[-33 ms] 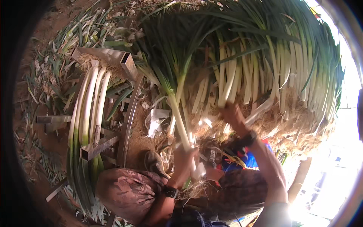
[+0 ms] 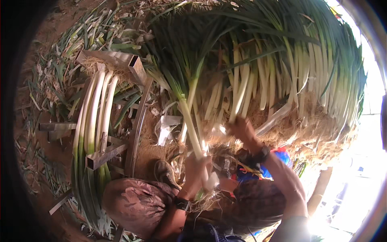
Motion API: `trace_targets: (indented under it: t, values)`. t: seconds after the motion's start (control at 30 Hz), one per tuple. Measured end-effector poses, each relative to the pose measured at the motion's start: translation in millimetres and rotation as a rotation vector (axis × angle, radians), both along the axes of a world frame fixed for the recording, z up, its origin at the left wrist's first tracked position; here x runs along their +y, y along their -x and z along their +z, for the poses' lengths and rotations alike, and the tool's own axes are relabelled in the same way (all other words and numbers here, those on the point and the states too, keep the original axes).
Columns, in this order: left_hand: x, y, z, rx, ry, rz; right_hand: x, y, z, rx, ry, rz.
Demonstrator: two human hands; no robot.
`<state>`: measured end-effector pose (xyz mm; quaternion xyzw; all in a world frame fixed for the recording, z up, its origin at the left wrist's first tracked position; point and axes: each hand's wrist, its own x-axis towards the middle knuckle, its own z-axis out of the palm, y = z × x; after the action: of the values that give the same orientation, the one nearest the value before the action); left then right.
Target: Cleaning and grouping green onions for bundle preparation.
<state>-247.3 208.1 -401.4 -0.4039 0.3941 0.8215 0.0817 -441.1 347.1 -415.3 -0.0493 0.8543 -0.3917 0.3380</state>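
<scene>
My left hand (image 2: 196,171) is closed round the white lower stalk of a large green onion (image 2: 188,121), just above my lap. Its green leaves fan out away from me, and pale roots hang below the hand. To the right, my right hand (image 2: 243,131) is at the lower end of another green onion stalk (image 2: 240,99) at the edge of the pile. The right fingers are blurred, so whether they grip that stalk does not show.
At left, several trimmed green onions (image 2: 96,109) lie across a metal frame (image 2: 133,133). A big pile of green onions (image 2: 318,72), roots toward me, spreads at far right. Loose leaf scraps (image 2: 76,44) litter the ground. A blue and red item (image 2: 278,159) is beside my right forearm.
My right hand has shifted slightly left and down to the end of a stalk in the pile. My left hand and its green onion stay in place.
</scene>
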Motion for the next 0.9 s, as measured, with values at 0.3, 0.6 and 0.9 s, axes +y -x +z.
trace_targets:
  t: [0.3, 0.6, 0.9]
  values:
    - [15, -17, -18, 0.045, -0.092, -0.136, 31, -197, 13, -0.102, 0.116, 0.545]
    - [3, -22, -14, 0.033, -0.054, -0.126, 40, -37, -47, 0.443, -0.181, 0.812]
    - [-6, -17, 3, -0.024, 0.037, -0.315, 56, 16, -49, 0.210, -0.750, 0.102]
